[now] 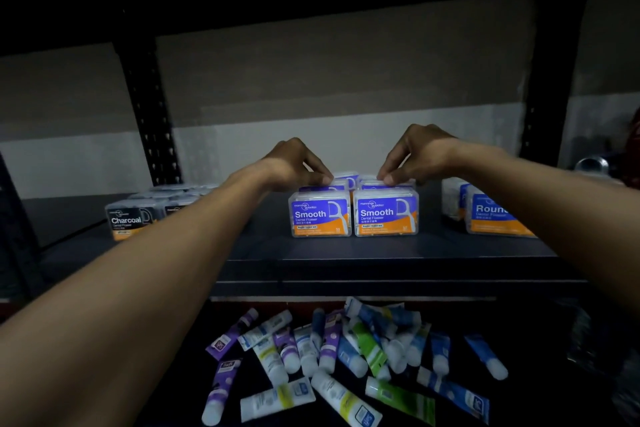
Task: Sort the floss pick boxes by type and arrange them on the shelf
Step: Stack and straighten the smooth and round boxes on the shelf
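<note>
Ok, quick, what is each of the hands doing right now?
Left hand: pinching the top of the left-row Smooth box just behind the front one.
Right hand: pinching the top of the right-row Smooth box just behind the front one.

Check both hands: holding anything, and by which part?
Left hand pinches the top edge of the left floss box, behind the front one; right hand likewise pinches the right floss box. Both stand on the shelf.
</note>
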